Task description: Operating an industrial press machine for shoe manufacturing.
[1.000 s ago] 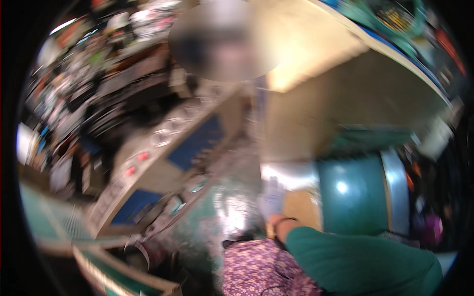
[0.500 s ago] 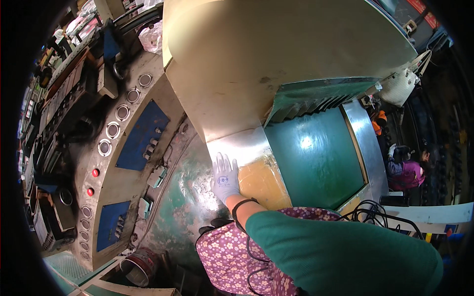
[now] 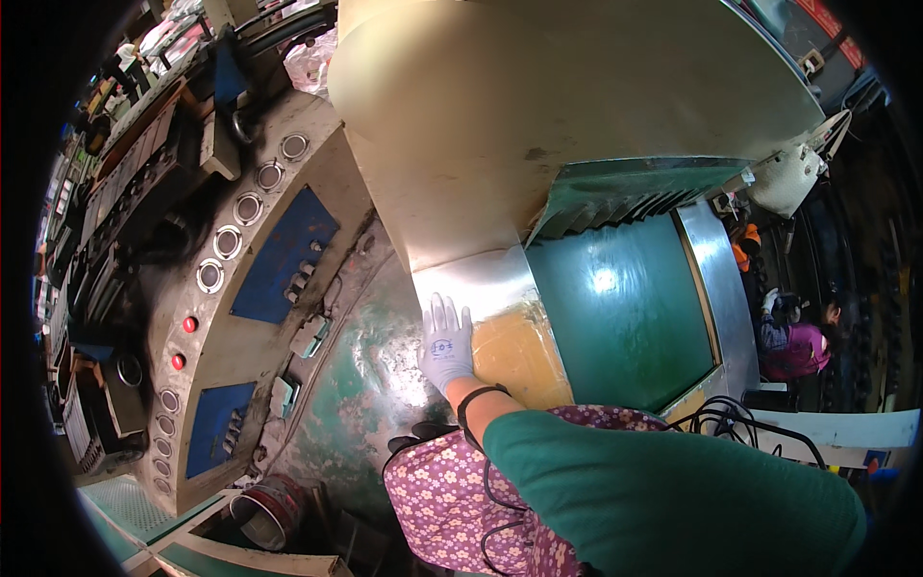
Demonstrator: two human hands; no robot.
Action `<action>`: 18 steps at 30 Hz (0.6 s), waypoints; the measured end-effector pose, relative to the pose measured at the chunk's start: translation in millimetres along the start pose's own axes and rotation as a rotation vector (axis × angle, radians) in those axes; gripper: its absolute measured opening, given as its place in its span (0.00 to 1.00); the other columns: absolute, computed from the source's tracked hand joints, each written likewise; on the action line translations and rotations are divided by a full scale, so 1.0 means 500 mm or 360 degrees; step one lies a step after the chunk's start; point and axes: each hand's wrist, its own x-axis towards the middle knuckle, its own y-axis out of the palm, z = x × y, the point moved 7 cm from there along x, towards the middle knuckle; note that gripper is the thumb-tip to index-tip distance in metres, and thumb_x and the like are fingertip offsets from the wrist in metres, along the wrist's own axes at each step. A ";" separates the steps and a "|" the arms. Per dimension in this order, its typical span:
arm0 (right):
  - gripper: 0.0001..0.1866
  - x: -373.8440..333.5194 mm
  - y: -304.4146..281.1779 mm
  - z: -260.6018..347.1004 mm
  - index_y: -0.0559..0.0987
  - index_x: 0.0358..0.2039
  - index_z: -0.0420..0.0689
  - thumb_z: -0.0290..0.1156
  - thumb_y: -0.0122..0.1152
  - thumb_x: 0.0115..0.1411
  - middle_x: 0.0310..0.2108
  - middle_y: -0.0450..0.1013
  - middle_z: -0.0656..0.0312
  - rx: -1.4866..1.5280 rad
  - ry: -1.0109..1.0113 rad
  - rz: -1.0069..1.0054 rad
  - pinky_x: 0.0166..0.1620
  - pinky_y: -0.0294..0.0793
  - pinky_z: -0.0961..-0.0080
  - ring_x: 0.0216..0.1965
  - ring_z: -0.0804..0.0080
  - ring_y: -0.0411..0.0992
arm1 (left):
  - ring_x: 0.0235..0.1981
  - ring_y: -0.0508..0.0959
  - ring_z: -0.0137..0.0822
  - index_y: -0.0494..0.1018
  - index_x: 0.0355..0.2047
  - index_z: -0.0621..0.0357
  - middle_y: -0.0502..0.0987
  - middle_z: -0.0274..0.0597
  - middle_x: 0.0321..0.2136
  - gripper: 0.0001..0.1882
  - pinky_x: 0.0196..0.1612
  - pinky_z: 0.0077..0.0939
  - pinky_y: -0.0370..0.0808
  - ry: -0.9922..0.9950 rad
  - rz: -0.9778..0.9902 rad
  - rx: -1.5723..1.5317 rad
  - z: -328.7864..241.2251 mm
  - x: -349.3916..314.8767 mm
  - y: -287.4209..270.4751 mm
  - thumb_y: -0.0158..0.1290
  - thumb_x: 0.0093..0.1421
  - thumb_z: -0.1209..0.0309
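My right hand (image 3: 446,346), in a pale grey-white glove with a dark mark on its back, rests at the left edge of a work surface. Its fingers point away from me and lie flat, some way apart, with nothing visible in them. The fingertips are on or close to a shiny metal strip (image 3: 486,274). Right beside the palm is a yellow-brown panel (image 3: 524,356) under clear film. Farther right lies a smooth green bed (image 3: 615,298), below a dark pleated curtain (image 3: 635,197). My left hand is out of the picture.
A large beige metal cover (image 3: 461,125) rises ahead. On the left stands a control console (image 3: 207,317) with round gauges and red buttons. A metal bucket (image 3: 264,514) is at lower left, and black cables (image 3: 731,413) lie on the right. A person in purple (image 3: 796,348) is at far right.
The whole view has shifted slightly to the right and down. My right hand keeps its flat pose at the same edge.
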 end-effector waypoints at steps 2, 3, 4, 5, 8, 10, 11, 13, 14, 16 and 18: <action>0.39 0.002 -0.006 0.006 0.62 0.72 0.43 0.47 0.55 0.63 0.77 0.49 0.54 0.0040 -0.0007 0.0048 0.75 0.40 0.43 0.77 0.57 0.44 | 0.72 0.58 0.58 0.55 0.72 0.66 0.57 0.62 0.72 0.42 0.74 0.47 0.55 -0.0040 -0.0026 -0.0144 -0.017 -0.014 -0.043 0.53 0.69 0.49; 0.39 0.009 -0.002 0.015 0.62 0.72 0.43 0.47 0.55 0.63 0.77 0.49 0.54 0.0023 -0.0039 -0.0001 0.75 0.40 0.43 0.77 0.57 0.44 | 0.72 0.59 0.58 0.55 0.72 0.66 0.57 0.62 0.72 0.42 0.74 0.47 0.55 -0.0057 0.0023 -0.0081 -0.027 -0.016 -0.042 0.54 0.69 0.49; 0.39 -0.005 0.002 0.024 0.62 0.72 0.43 0.47 0.55 0.63 0.77 0.50 0.53 0.0043 -0.0044 -0.0024 0.75 0.40 0.42 0.77 0.56 0.45 | 0.72 0.59 0.58 0.55 0.73 0.66 0.57 0.61 0.72 0.43 0.74 0.47 0.55 -0.0076 0.0071 -0.0024 -0.028 -0.014 -0.042 0.54 0.69 0.49; 0.39 -0.001 -0.001 0.040 0.62 0.72 0.43 0.47 0.55 0.63 0.77 0.51 0.53 0.0117 -0.0065 -0.0064 0.75 0.40 0.42 0.77 0.56 0.47 | 0.72 0.59 0.57 0.56 0.73 0.62 0.58 0.58 0.72 0.41 0.74 0.46 0.55 0.0350 -0.0257 0.0401 0.086 0.045 -0.022 0.51 0.70 0.48; 0.40 -0.007 0.015 -0.009 0.61 0.73 0.43 0.47 0.54 0.63 0.77 0.50 0.53 -0.0042 -0.0008 0.0026 0.75 0.40 0.42 0.77 0.55 0.46 | 0.73 0.58 0.53 0.57 0.74 0.54 0.58 0.51 0.74 0.39 0.74 0.44 0.56 -0.0026 -0.0116 0.0092 -0.020 -0.010 -0.004 0.49 0.70 0.46; 0.41 -0.008 -0.010 0.000 0.60 0.73 0.43 0.47 0.53 0.63 0.78 0.49 0.53 -0.0061 -0.0024 0.0005 0.75 0.39 0.42 0.78 0.55 0.46 | 0.71 0.63 0.50 0.57 0.74 0.53 0.58 0.49 0.74 0.41 0.72 0.44 0.62 -0.0031 -0.0316 0.0047 0.017 -0.008 -0.008 0.48 0.70 0.43; 0.41 -0.014 -0.012 0.010 0.59 0.74 0.43 0.46 0.53 0.63 0.78 0.48 0.54 -0.0040 -0.0018 0.0042 0.75 0.39 0.42 0.78 0.56 0.45 | 0.71 0.63 0.50 0.57 0.74 0.53 0.58 0.49 0.74 0.41 0.72 0.44 0.62 -0.0066 -0.0326 0.0012 0.031 -0.009 -0.004 0.48 0.70 0.43; 0.41 -0.024 -0.002 0.021 0.58 0.74 0.43 0.46 0.52 0.63 0.78 0.47 0.54 -0.0017 -0.0035 0.0061 0.75 0.38 0.41 0.78 0.56 0.45 | 0.68 0.68 0.51 0.59 0.73 0.53 0.62 0.49 0.72 0.41 0.69 0.44 0.66 -0.0289 -0.0227 0.0137 0.046 -0.012 -0.013 0.48 0.69 0.42; 0.42 -0.026 0.001 0.024 0.58 0.75 0.43 0.45 0.52 0.62 0.78 0.47 0.54 -0.0060 -0.0036 0.0045 0.75 0.38 0.42 0.78 0.56 0.45 | 0.68 0.68 0.51 0.59 0.73 0.53 0.62 0.49 0.72 0.41 0.69 0.44 0.66 -0.0329 -0.0242 0.0120 0.054 -0.011 -0.018 0.48 0.69 0.42; 0.43 -0.022 0.012 0.019 0.56 0.75 0.42 0.43 0.51 0.61 0.78 0.48 0.53 -0.0150 -0.0039 -0.0077 0.75 0.37 0.41 0.78 0.56 0.45 | 0.65 0.72 0.52 0.64 0.70 0.54 0.69 0.51 0.67 0.40 0.67 0.44 0.69 -0.0382 -0.0253 0.0115 0.056 -0.002 -0.011 0.50 0.67 0.41; 0.43 -0.019 0.018 0.015 0.56 0.75 0.41 0.44 0.51 0.61 0.78 0.48 0.53 -0.0059 -0.0033 -0.0087 0.75 0.37 0.41 0.78 0.56 0.45 | 0.60 0.76 0.53 0.71 0.66 0.56 0.75 0.54 0.61 0.38 0.64 0.42 0.72 -0.0491 -0.0229 0.0232 0.033 -0.011 -0.024 0.54 0.66 0.42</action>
